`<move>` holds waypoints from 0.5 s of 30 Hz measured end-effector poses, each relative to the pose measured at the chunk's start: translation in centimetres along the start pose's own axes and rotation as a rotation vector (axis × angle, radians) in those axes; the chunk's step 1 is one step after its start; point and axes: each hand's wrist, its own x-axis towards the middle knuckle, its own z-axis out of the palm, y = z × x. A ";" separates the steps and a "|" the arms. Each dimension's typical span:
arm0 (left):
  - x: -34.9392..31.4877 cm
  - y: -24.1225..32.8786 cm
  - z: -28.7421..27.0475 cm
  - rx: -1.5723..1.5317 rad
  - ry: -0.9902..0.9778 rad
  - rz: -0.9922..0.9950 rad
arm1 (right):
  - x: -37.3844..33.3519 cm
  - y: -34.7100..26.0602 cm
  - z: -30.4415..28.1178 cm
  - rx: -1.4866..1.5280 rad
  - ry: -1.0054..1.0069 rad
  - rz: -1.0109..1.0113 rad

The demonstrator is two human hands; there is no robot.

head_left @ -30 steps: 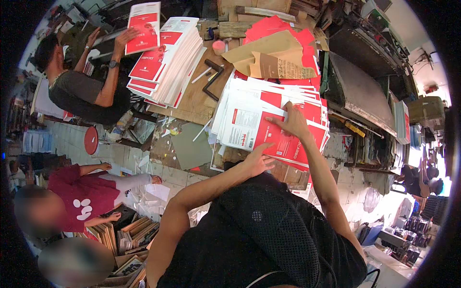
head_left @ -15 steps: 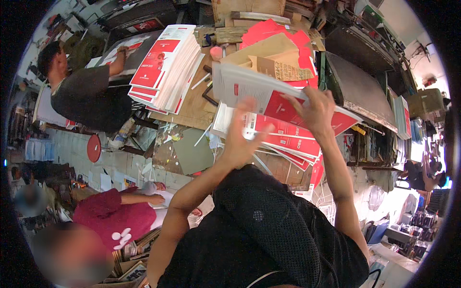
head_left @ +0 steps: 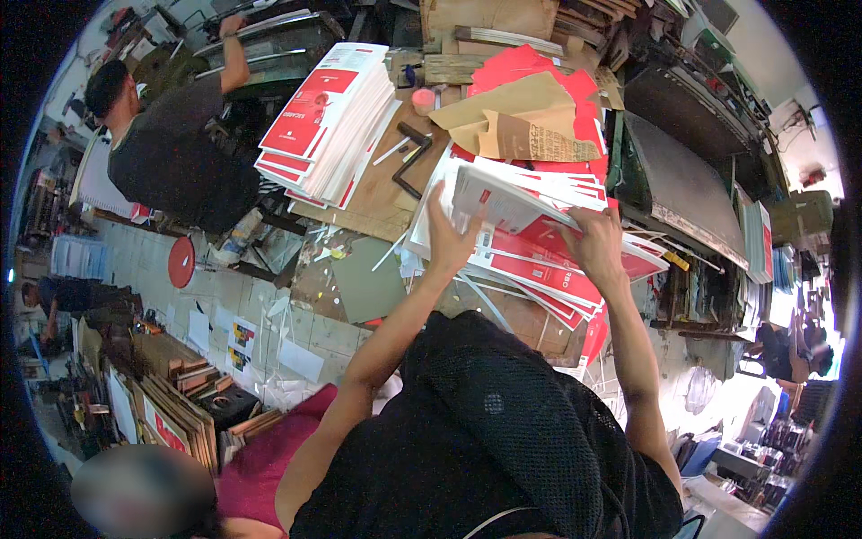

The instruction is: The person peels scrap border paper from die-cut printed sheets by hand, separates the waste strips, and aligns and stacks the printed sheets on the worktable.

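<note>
A printed red-and-white sheet (head_left: 507,205), pale grey on its left part, lies tilted over a fanned pile of similar printed sheets (head_left: 530,262) on the workbench. My right hand (head_left: 595,244) pinches its right end, fingers curled over the edge. At its left end, my left hand (head_left: 452,235) has its fingers apart, beside the sheet's lower left corner. Whether the left fingers touch the sheet is hard to tell. More red-and-white sheets (head_left: 575,187) fan out behind the held one.
A tall stack of printed sheets (head_left: 332,117) stands at the left of the bench. Near it lies a dark bent metal bar (head_left: 411,157). Brown paper (head_left: 521,112) covers red sheets (head_left: 521,67) at the back. One person (head_left: 171,144) works at far left; another in maroon (head_left: 274,458) is close at lower left.
The sheet in my right hand has come down onto the pile. My left hand has shifted toward its left end. The far-left person has raised an arm; the person in maroon appears lower in view.
</note>
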 end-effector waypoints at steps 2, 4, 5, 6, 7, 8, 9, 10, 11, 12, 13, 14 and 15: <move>0.3 0.6 -1.4 -0.139 0.214 -0.070 | 0.3 -0.7 -1.3 0.186 0.166 0.047; 0.3 -0.8 -1.9 -0.221 0.084 -0.133 | 1.5 -5.1 -5.5 0.255 -0.096 0.654; 0.6 -0.4 0.6 -0.515 0.019 -0.169 | 0.1 -3.0 -5.9 0.355 0.056 0.644; 0.8 0.2 3.3 -0.784 -0.051 -0.222 | -1.5 -0.8 -7.0 0.465 0.202 0.669; 1.6 6.3 5.1 -0.278 -0.106 -0.121 | -2.8 1.3 -8.0 0.558 0.321 0.754; 3.3 13.6 1.8 -0.445 -0.354 -0.050 | -3.5 3.0 -8.3 0.653 0.398 0.818; 4.2 17.0 0.5 -0.405 -0.578 -0.081 | -3.2 1.9 -8.1 0.639 0.465 0.743; 3.4 17.5 1.1 -0.386 -0.361 0.026 | -3.2 1.5 -7.7 0.627 0.539 0.679; 3.9 16.9 0.9 -0.565 -0.213 0.214 | -2.6 0.9 -6.1 0.713 0.547 0.601; 3.9 15.9 1.3 -0.564 -0.183 0.222 | -2.9 1.1 -4.4 0.773 0.566 0.544; 4.2 13.9 0.9 -0.507 -0.208 0.192 | -3.1 1.7 -2.4 0.704 0.500 0.435; 4.1 12.0 0.5 -0.452 -0.237 0.158 | -3.0 2.5 -0.8 0.654 0.412 0.522; 3.8 10.4 0.4 -0.462 -0.284 0.032 | -3.3 3.3 0.8 0.595 0.327 0.618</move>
